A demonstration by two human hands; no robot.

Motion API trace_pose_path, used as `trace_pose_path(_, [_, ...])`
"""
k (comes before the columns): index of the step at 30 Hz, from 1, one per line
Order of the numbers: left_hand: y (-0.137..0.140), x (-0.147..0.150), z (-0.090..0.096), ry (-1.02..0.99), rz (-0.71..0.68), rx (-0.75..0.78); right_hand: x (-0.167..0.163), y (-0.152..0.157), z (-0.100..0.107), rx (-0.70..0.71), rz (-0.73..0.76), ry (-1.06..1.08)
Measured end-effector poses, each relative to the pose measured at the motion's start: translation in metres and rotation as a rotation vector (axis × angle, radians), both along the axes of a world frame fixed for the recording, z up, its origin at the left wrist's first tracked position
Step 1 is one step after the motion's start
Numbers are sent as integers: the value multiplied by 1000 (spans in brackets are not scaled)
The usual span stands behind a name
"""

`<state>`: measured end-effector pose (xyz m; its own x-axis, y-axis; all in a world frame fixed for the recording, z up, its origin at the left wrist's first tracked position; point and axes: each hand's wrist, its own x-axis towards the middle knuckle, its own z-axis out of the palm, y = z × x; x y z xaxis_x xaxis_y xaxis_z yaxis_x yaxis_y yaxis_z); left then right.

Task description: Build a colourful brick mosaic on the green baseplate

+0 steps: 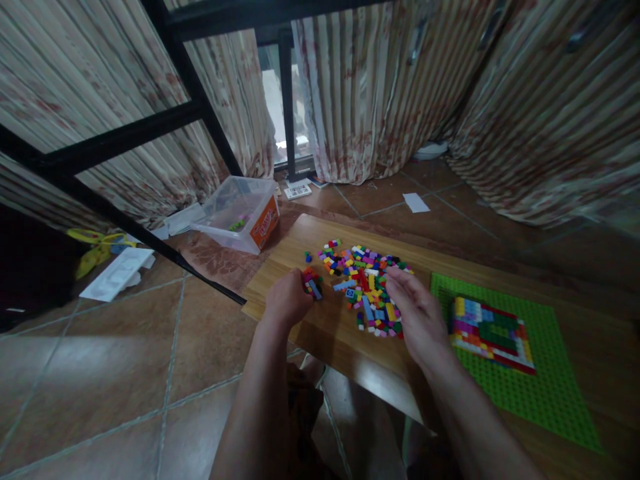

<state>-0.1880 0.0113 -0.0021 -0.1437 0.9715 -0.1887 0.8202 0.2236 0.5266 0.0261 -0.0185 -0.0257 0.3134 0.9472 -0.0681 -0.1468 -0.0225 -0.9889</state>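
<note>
A loose pile of small coloured toy bricks (371, 283) lies on the wooden table in front of me. My left hand (289, 299) is curled closed at the left of the pile, its fingertips turned away from view. Right against those fingers is a small cluster of bricks (313, 285), red and blue among them; whether the hand grips any is hidden. At the pile's right edge is my right hand (419, 317), fingers stretched forward over the bricks, with no held brick visible. Farther right, a rectangular build of many-coloured bricks (493, 333) sits on a green baseplate (560, 373).
Beyond the table's left end stands a clear plastic box (225, 213) with an orange label on the floor. A black metal bar (165, 250) slants down to the table's left corner. White packaging (117, 273) and a yellow object (93, 253) lie on the tiles. Striped curtains (375, 87) hang behind.
</note>
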Motion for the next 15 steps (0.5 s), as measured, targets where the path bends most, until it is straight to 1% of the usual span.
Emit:
trace_pose_path(3, [0,-3,4,27,-71,-23,3,0,4,29,-9,-7])
trace_pose_path(5, [0,-6,7,-102,-102,-10,7,-1,7,47,-25,-12])
trace_pose_path(8, [-1,-4,12,-349,-147,39,10,-4,12,54,-35,-17])
trace_pose_path(11, [-5,9,16,-524,-219,115,7,-7,15,20,20,-10])
trace_pose_path(13, [-9,25,17,-594,-297,156,3,-10,16,-9,88,13])
trace_pose_path(15, [-14,43,15,-663,-375,162,-1,-11,15,-36,155,41])
